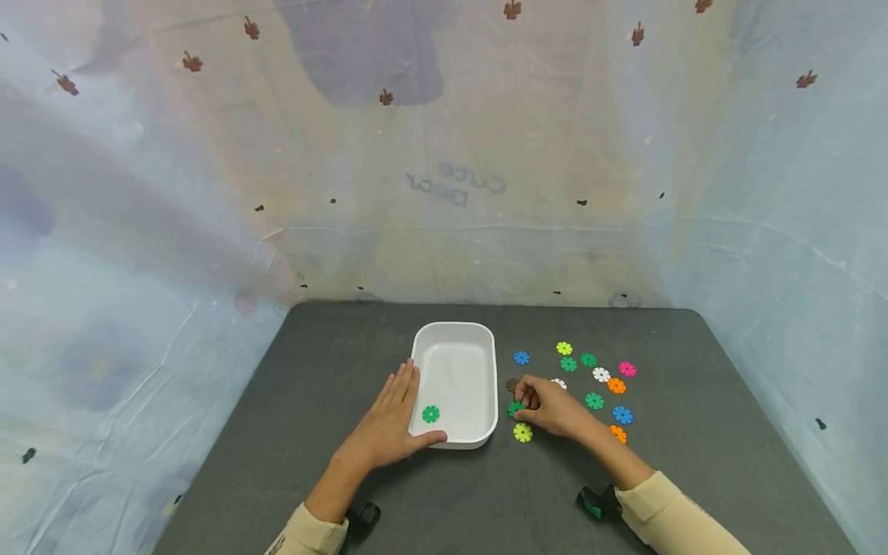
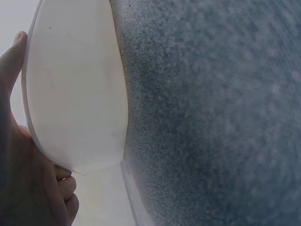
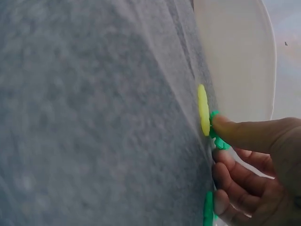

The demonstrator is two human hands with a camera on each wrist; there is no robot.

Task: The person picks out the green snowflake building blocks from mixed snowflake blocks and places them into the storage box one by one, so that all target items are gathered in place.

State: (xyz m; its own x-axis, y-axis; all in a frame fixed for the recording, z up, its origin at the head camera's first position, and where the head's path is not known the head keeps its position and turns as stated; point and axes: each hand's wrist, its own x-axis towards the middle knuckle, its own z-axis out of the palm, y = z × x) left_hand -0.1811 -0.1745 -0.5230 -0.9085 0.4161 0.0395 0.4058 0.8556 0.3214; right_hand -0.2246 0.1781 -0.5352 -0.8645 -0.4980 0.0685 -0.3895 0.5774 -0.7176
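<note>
Right grip (image 1: 553, 405) is clamped on the green disc (image 1: 514, 409), lower frame, right of centre; a shallow pinch could slip. Left grip (image 1: 390, 422), fingers straight, touches the tray (image 1: 458, 378); uneven pressure could shift it.

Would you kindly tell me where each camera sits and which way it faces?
Head: worn on the head, facing forward and down at the white tray and notched discs; left hand, right hand, forearms show.
Left wrist: on that wrist, facing the tray's outer wall and tabletop; left hand shows.
Right wrist: on that wrist, facing the tabletop and tray; right hand shows.
Shared: head and right wrist both show the right hand pinching a green disc.
</note>
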